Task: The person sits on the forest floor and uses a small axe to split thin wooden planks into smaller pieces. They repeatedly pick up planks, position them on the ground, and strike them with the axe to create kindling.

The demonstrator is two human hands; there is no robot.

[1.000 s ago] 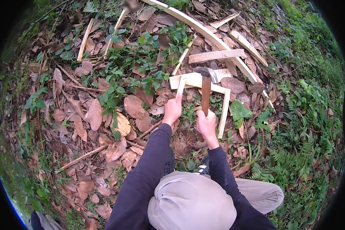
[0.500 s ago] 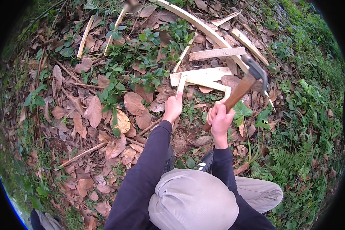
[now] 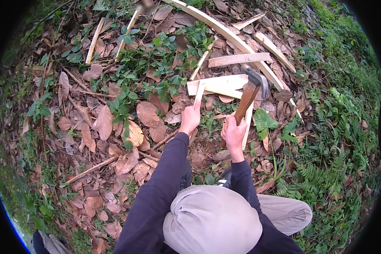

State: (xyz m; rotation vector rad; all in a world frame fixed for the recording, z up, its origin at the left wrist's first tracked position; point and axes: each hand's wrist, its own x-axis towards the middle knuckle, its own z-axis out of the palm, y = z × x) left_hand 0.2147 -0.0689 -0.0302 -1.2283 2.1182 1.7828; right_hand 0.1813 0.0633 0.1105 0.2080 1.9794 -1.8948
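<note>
Hammer (image 3: 246, 103) is in your right hand (image 3: 233, 134), fingers wrapped round its wooden handle, head pointing up and away from you; can't tell how high it sits over the wood. Your left hand (image 3: 190, 120) is closed on the near end of a pale strip (image 3: 198, 96) whose far end meets a crosspiece (image 3: 227, 91), and a second strip (image 3: 249, 120) runs back toward you beside the right hand. Can't tell if those corners are fixed. My read: you're at the hold-and-strike step, so the next move calls for a steady left hand and a square hit well away from it. Just past the crosspiece there's a flat board (image 3: 218, 82), then a short plank (image 3: 238, 60) and a long strip (image 3: 224, 31). You're outdoors on brown dry leaves (image 3: 103, 122), probably a bit springy under blows, with leafy plants (image 3: 161, 44) ahead-left and ferns (image 3: 332, 169) off right.
</note>
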